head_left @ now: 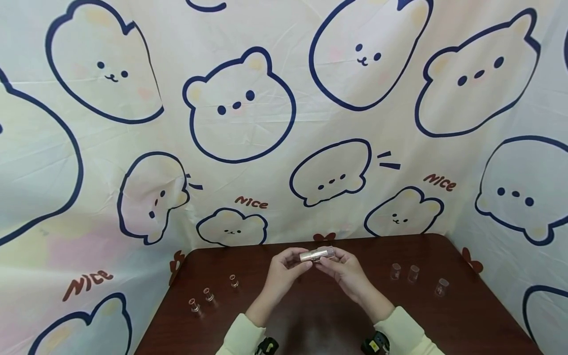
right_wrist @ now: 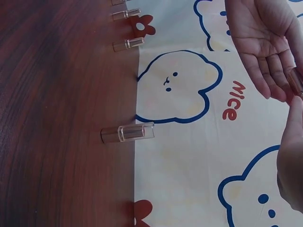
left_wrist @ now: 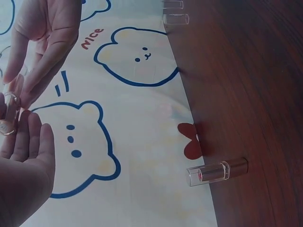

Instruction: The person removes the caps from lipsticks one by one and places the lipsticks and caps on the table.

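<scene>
In the head view both hands meet above the far middle of the table around one lipstick tube (head_left: pixel 310 256), held nearly level. My left hand (head_left: pixel 284 270) pinches its shiny metallic end between thumb and fingers. At the other end, my right hand (head_left: pixel 348 276) pinches the clear cap (head_left: pixel 329 252). Fingers partly cover the tube in both wrist views. A capped lipstick (left_wrist: pixel 213 172) stands upright on the table below the hands, also visible in the right wrist view; the hands hide it in the head view.
Three uncapped lipstick tubes (head_left: pixel 208 295) stand on the left of the dark wooden table (head_left: pixel 310 315). Three clear caps (head_left: pixel 413 273) stand on the right. A printed cloth (head_left: pixel 284 123) with bear drawings surrounds the table's back and sides.
</scene>
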Demonstrator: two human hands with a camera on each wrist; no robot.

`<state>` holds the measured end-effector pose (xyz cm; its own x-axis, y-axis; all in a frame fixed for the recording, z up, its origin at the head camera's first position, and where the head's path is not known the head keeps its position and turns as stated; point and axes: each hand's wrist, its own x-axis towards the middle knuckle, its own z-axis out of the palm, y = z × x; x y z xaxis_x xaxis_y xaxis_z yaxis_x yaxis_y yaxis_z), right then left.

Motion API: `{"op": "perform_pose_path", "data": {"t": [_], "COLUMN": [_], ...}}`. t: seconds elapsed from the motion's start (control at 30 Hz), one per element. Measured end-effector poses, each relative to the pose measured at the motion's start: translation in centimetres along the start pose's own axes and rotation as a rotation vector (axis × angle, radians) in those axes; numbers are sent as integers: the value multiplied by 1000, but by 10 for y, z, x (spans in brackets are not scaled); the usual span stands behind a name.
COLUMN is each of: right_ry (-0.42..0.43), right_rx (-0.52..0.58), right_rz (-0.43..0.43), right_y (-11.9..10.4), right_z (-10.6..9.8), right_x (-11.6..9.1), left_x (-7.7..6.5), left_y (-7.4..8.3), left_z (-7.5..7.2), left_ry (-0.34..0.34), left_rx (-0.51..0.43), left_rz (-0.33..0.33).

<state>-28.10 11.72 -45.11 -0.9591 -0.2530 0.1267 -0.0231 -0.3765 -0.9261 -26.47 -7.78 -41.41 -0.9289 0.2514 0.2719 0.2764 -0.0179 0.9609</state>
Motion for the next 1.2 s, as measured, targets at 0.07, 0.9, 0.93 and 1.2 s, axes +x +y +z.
{"op": "perform_pose_path", "data": {"t": [0.07,0.9,0.93,1.2], "right_ry": [4,34,34,53], "right_rx": [5,29,30,52], "right_rz": [6,-19,-23,-44], "right_y": [0,13,14,15], "right_z": [0,-1,-1,3], "right_x": [0,-3,-3,-5], "left_x": [0,-5,-5,-5], "left_y": [0,-4,-4,-5], "left_z": [0,5,5,8], "left_ry": [1,56,60,98], "left_rx": [2,11,11,-14], "left_rz": [1,21,22,17]}}
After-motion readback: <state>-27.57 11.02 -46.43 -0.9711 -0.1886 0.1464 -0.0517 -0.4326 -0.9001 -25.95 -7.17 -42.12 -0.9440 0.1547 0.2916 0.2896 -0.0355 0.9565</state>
